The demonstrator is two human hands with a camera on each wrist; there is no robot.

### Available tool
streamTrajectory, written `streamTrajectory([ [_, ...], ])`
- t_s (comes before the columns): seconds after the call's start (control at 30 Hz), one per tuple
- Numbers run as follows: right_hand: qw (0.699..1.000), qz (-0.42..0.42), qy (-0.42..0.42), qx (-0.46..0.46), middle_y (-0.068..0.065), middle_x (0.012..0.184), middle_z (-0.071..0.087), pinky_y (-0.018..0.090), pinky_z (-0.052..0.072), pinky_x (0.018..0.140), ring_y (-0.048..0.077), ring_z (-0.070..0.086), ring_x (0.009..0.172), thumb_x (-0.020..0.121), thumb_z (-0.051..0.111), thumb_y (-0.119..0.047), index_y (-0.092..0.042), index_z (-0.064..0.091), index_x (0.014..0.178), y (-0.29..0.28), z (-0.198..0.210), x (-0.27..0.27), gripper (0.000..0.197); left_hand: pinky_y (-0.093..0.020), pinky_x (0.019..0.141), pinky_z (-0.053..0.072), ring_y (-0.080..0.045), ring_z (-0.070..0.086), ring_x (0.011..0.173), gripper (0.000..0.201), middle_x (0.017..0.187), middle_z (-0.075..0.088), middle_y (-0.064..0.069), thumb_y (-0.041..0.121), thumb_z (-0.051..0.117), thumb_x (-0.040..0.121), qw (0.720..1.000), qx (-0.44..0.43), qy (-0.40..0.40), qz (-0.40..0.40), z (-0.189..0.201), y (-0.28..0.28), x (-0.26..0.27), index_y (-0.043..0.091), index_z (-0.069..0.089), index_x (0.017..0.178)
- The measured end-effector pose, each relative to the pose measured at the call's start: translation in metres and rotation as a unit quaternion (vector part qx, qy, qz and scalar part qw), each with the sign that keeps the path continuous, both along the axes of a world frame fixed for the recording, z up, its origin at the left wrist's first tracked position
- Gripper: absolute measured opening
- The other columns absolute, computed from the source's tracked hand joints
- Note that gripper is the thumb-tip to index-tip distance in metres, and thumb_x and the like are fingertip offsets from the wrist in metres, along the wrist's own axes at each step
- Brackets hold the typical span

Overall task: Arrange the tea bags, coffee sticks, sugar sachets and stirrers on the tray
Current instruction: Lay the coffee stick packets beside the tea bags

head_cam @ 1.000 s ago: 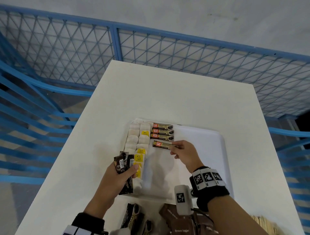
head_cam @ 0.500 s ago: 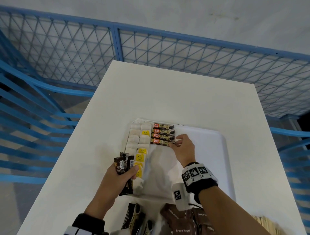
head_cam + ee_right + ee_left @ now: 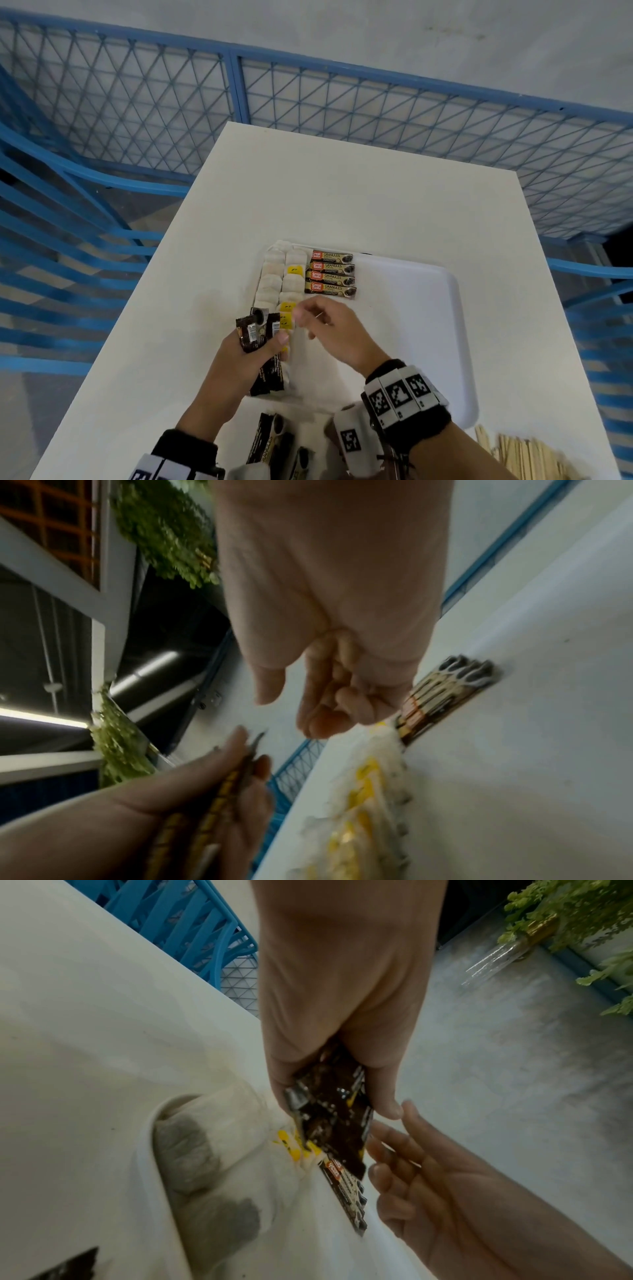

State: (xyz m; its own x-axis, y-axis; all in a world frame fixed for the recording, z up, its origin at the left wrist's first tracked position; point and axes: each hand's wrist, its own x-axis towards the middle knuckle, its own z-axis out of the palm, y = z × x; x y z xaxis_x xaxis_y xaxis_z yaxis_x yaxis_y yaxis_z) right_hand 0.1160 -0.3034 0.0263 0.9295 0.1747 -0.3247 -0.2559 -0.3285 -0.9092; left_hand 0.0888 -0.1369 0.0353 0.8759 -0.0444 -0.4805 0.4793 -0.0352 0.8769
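My left hand [image 3: 246, 359] gripped a fan of coffee sticks [image 3: 255, 330] at the tray's [image 3: 428, 329] 9 o'clock edge, over the tea bags [image 3: 274, 281]. My right hand [image 3: 337, 329] was empty, fingers loosely curled, perhaps touching the fan; blur hid this. The sticks looked light, thin and slippery, so I judged it best to pinch one at its top end.

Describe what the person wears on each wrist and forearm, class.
Both hands are bare. The right wrist carries a black band with white blocks printed with black square markers, and a white tagged camera unit. The left wrist shows a black cuff and similar white blocks.
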Motion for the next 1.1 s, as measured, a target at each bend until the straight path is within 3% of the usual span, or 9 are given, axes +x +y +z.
streamTrajectory([
  [0.17,0.998,0.028,0.03,0.052,-0.008,0.077,0.062,0.018,0.043,0.07,0.001,0.054,0.069,0.085,0.066,-0.027,-0.017,0.069,0.09,0.011,0.0,-0.007,0.011,-0.019,0.064,0.049,-0.006,0.068,0.069,0.022,0.074,0.073,0.006,0.014,0.074,0.074,0.999,0.015,-0.017,-0.035,0.001,-0.001,-0.001,0.018,0.067,0.095],
  [0.27,0.993,-0.01,0.049,0.108,-0.005,0.064,0.056,0.013,0.038,0.055,0.001,0.048,0.054,0.087,0.064,-0.017,-0.017,0.066,0.084,0.006,0.006,-0.008,0.003,-0.024,0.071,0.049,-0.009,0.068,0.077,0.021,0.08,0.074,0.003,0.021,0.074,0.072,0.999,0.019,-0.019,-0.017,-0.001,0.002,-0.003,0.017,0.067,0.091],
  [0.33,0.984,-0.031,0.06,0.163,-0.002,0.058,0.058,0.017,0.035,0.049,0.007,0.049,0.05,0.09,0.059,-0.013,-0.012,0.063,0.088,-0.001,0.009,-0.01,0.004,-0.029,0.073,0.052,-0.017,0.066,0.081,0.021,0.082,0.071,-0.003,0.027,0.07,0.075,1.0,0.02,-0.016,0.005,-0.003,0.006,-0.004,0.013,0.066,0.089],
  [0.5,0.958,-0.066,0.08,0.269,0.007,0.075,0.071,0.02,0.039,0.052,0.017,0.061,0.064,0.094,0.052,-0.013,-0.013,0.059,0.087,-0.018,0.016,-0.017,0.01,-0.027,0.066,0.049,-0.02,0.061,0.077,0.016,0.084,0.067,-0.01,0.026,0.06,0.087,0.999,0.011,0.009,0.034,-0.002,0.012,-0.007,0.012,0.066,0.094],
  [0.63,0.973,-0.026,0.067,0.22,0.011,0.078,0.068,0.022,0.041,0.054,0.019,0.059,0.067,0.092,0.054,-0.013,-0.01,0.06,0.082,-0.022,0.016,-0.024,0.012,-0.024,0.057,0.046,-0.015,0.057,0.065,0.02,0.079,0.07,-0.008,0.027,0.06,0.087,0.999,0.004,0.02,0.031,-0.001,0.008,-0.006,0.01,0.066,0.097],
  [0.83,0.991,0.04,0.019,0.125,0.003,0.079,0.068,0.02,0.043,0.056,0.012,0.059,0.065,0.086,0.064,-0.007,-0.016,0.06,0.085,-0.018,0.008,-0.033,0.01,-0.02,0.051,0.042,-0.009,0.051,0.052,0.018,0.059,0.066,0.002,0.024,0.06,0.088,0.999,-0.016,0.033,0.002,0.002,-0.002,-0.004,0.007,0.067,0.091],
  [1.0,0.991,0.093,0.026,0.094,-0.004,0.071,0.066,0.012,0.042,0.059,0.007,0.058,0.062,0.084,0.067,-0.02,-0.017,0.049,0.092,-0.011,0.01,-0.037,0.02,-0.018,0.047,0.038,-0.008,0.047,0.047,0.011,0.05,0.054,0.003,0.018,0.063,0.087,0.999,-0.003,0.022,-0.028,0.002,-0.006,-0.005,0.011,0.062,0.078],
  [1.1,0.996,0.067,0.015,0.062,-0.004,0.072,0.062,0.018,0.045,0.066,0.01,0.058,0.063,0.085,0.064,-0.032,-0.021,0.047,0.096,-0.014,0.009,-0.033,0.023,-0.02,0.048,0.038,-0.011,0.045,0.048,0.013,0.049,0.051,0.001,0.016,0.063,0.087,0.999,0.01,0.022,-0.043,0.0,-0.004,-0.005,0.01,0.06,0.076],
])
